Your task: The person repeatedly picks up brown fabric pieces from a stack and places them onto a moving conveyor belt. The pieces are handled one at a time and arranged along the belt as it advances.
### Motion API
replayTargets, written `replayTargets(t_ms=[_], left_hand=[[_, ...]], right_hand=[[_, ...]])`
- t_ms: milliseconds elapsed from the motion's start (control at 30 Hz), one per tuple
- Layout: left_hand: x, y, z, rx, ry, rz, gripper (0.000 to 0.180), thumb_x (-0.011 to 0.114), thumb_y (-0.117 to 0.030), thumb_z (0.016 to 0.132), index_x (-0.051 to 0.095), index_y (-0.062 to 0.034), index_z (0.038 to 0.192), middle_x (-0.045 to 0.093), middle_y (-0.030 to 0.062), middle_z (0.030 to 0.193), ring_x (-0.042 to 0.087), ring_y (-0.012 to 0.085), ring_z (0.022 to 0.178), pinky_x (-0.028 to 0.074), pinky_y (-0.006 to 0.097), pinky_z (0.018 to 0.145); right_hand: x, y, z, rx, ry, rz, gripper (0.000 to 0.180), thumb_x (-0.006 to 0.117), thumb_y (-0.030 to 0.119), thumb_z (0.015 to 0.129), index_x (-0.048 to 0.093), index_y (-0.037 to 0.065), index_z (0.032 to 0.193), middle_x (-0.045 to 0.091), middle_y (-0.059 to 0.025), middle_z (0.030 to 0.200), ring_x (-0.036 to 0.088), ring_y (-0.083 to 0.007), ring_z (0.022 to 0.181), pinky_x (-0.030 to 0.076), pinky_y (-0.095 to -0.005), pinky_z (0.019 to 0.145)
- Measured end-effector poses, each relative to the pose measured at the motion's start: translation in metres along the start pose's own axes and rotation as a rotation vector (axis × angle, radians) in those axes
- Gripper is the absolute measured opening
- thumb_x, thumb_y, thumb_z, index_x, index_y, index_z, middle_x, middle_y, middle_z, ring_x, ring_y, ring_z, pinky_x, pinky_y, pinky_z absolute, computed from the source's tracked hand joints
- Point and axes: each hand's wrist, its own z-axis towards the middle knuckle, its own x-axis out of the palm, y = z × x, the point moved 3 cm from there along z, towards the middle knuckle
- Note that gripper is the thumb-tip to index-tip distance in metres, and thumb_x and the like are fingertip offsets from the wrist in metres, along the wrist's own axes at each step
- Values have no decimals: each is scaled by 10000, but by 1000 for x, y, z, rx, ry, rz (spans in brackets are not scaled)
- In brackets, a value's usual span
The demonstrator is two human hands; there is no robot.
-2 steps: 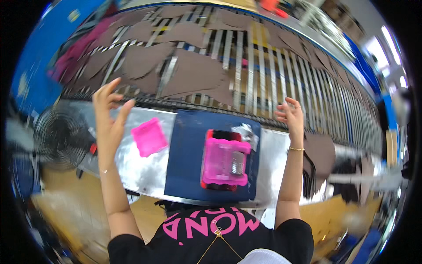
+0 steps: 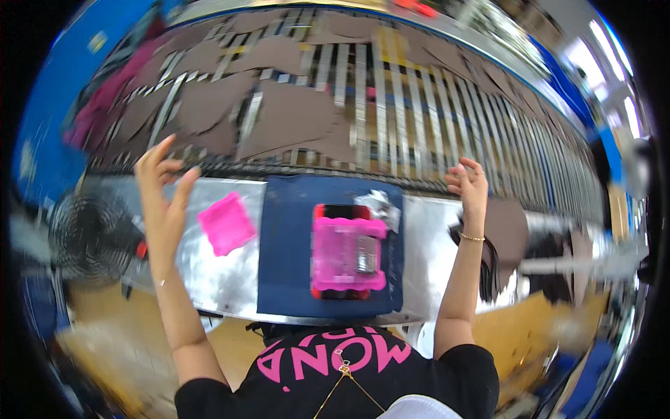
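My left hand (image 2: 162,187) is raised over the left part of the metal table, thumb and fingers apart, holding nothing. My right hand (image 2: 472,187) hovers at the table's right side with fingers loosely bent and nothing visible in them. Between them, a translucent pink scalloped-edge case (image 2: 335,255) rests on a red-and-black flat object (image 2: 342,210), with a small silvery item (image 2: 366,254) at its right side. Both lie on a dark blue mat (image 2: 286,244). A pink scalloped square piece (image 2: 227,224) lies on bare metal near my left hand.
Crumpled silvery wrapping (image 2: 377,207) sits at the mat's far right. Beyond the table, a slatted rack (image 2: 412,119) carries several brown cut pieces (image 2: 293,115). A round black fan-like grille (image 2: 92,237) stands at the left; a brown piece (image 2: 506,234) lies right of my right arm.
The whole view has turned slightly, so the table things sit farther left. My hands are a little farther apart in the picture; both remain raised.
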Motion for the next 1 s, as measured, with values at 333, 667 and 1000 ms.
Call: replayTargets(t_ms=[333, 667, 1000], left_hand=[[53, 1, 4, -14, 156, -209, 491, 605, -118, 901, 406, -71, 1348, 415, 69, 1336, 539, 128, 967, 409, 279, 856], [53, -5, -9, -53, 192, -210, 513, 600, -132, 910, 384, -70, 1371, 425, 115, 1302, 548, 122, 937, 409, 281, 846], [63, -26, -12, -38, 245, -230, 493, 654, -40, 824, 486, -46, 1287, 504, 101, 1195, 539, 123, 965, 424, 258, 805]], right_hand=[[-226, -76, -105, 636, -824, -1129, 667, 684, 560, 731, 583, 100, 1204, 473, -189, 1303, 432, -365, 1227, 419, -553, 916], [-239, -72, -109, 669, -801, -1085, 594, 753, 477, 701, 643, 22, 1068, 539, -195, 1217, 511, -369, 1146, 448, -496, 913], [-173, 33, -124, 165, -399, -997, 353, 496, 155, 939, 468, 121, 1290, 666, -175, 931, 657, -241, 568, 514, -320, 473]])
